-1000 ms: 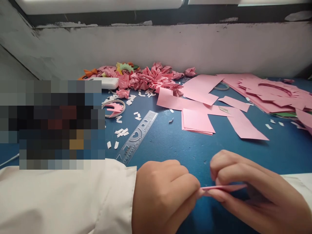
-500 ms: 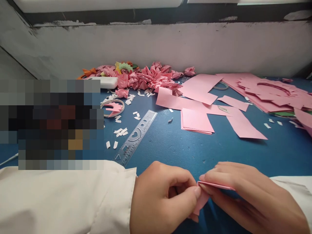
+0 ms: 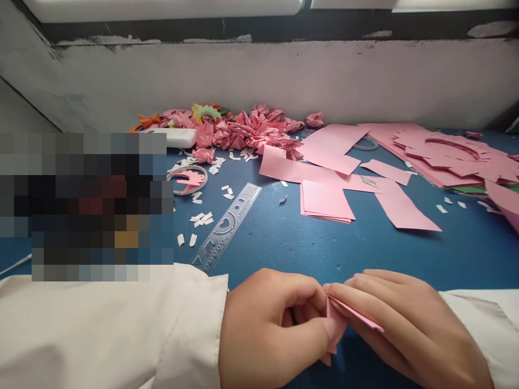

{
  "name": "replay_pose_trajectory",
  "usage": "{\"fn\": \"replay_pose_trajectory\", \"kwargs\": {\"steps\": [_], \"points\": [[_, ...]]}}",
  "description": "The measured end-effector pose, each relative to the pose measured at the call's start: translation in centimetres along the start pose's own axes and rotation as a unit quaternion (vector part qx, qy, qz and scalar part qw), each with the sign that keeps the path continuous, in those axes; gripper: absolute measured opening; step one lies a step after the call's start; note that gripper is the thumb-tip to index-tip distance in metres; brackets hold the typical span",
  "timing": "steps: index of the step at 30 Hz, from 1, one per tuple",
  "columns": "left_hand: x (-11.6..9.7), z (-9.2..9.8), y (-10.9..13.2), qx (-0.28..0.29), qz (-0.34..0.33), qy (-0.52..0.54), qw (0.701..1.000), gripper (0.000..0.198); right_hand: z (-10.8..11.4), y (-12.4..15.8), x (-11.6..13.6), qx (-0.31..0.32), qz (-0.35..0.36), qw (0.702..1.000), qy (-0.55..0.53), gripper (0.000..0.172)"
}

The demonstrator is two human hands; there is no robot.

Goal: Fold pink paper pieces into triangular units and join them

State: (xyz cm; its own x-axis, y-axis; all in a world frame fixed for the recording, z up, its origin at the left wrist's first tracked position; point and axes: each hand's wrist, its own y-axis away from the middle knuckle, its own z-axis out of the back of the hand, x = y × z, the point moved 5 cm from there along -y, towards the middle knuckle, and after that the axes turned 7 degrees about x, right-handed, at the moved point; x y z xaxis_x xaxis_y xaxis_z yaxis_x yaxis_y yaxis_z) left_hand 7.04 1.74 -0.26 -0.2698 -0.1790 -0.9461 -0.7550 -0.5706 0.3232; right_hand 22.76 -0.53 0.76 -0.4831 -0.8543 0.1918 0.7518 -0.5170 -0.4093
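Observation:
Between my two hands, just above the front of the blue tabletop, is a folded piece of pink paper [image 3: 337, 322]. My left hand [image 3: 275, 327] pinches its near part between thumb and curled fingers. My right hand [image 3: 409, 319] grips the other part, with the fingers lying along its upper side and a thin folded edge showing beneath them. The thumb of my right hand is mostly hidden. Farther off on the table lies a small stack of pink paper squares [image 3: 327, 201], and a clear plastic ruler [image 3: 227, 227] lies slanted beyond my left hand.
A heap of crumpled pink paper shapes [image 3: 251, 129] lies against the wall. Pink strips [image 3: 407, 202] and jagged pink cut-outs [image 3: 458, 154] lie to the right. A roll of tape [image 3: 206, 181], a white case [image 3: 180, 136] and white paper scraps [image 3: 201, 219] are at left; a blurred patch hides the far left.
My right hand has moved slightly left and its fingertips now meet my left fingers at the fold. The pink paper's right flap has tilted more steeply downward.

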Motion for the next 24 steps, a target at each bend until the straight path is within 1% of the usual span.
{"fn": "replay_pose_trajectory", "kwargs": {"steps": [2, 4, 8, 10, 13, 15, 17, 18, 22, 24], "points": [[0.02, -0.01, 0.00, 0.001, -0.003, -0.005, 1.000, 0.011, 0.04, -0.17, -0.02, 0.007, -0.007, 1.000, -0.016, 0.013], [-0.12, 0.03, 0.06, 0.007, -0.009, -0.019, 1.000, 0.013, 0.06, -0.29, 0.00, 0.010, -0.018, 1.000, -0.023, 0.011], [-0.56, 0.19, 0.17, 0.008, -0.019, -0.051, 0.998, 0.016, 0.15, -0.29, 0.11, 0.001, -0.046, 0.999, -0.021, 0.012], [-0.55, 0.22, 0.14, 0.005, -0.012, -0.049, 0.999, 0.017, 0.21, -0.20, 0.24, -0.009, -0.051, 0.999, -0.015, 0.013], [-0.28, 0.18, 0.03, -0.001, -0.002, -0.006, 1.000, 0.014, 0.30, 0.01, 0.48, -0.033, -0.051, 0.998, 0.016, 0.020], [-0.08, 0.18, -0.07, -0.006, 0.001, 0.025, 1.000, 0.014, 0.26, 0.08, 0.61, -0.045, -0.046, 0.998, 0.017, 0.032], [0.00, 0.15, -0.17, -0.004, 0.001, 0.047, 0.999, 0.017, 0.06, 0.00, 0.68, -0.035, -0.034, 0.999, -0.006, 0.042], [-0.02, 0.11, -0.21, 0.001, 0.000, 0.056, 0.998, 0.019, -0.03, -0.09, 0.69, -0.025, -0.025, 0.999, -0.016, 0.043], [-0.32, 0.04, -0.19, 0.015, -0.013, 0.085, 0.996, 0.028, -0.04, -0.48, 0.55, 0.010, 0.001, 1.000, -0.011, 0.041], [-0.46, 0.04, -0.11, 0.015, -0.020, 0.075, 0.997, 0.024, 0.01, -0.55, 0.40, 0.017, 0.004, 1.000, -0.015, 0.040]]}}
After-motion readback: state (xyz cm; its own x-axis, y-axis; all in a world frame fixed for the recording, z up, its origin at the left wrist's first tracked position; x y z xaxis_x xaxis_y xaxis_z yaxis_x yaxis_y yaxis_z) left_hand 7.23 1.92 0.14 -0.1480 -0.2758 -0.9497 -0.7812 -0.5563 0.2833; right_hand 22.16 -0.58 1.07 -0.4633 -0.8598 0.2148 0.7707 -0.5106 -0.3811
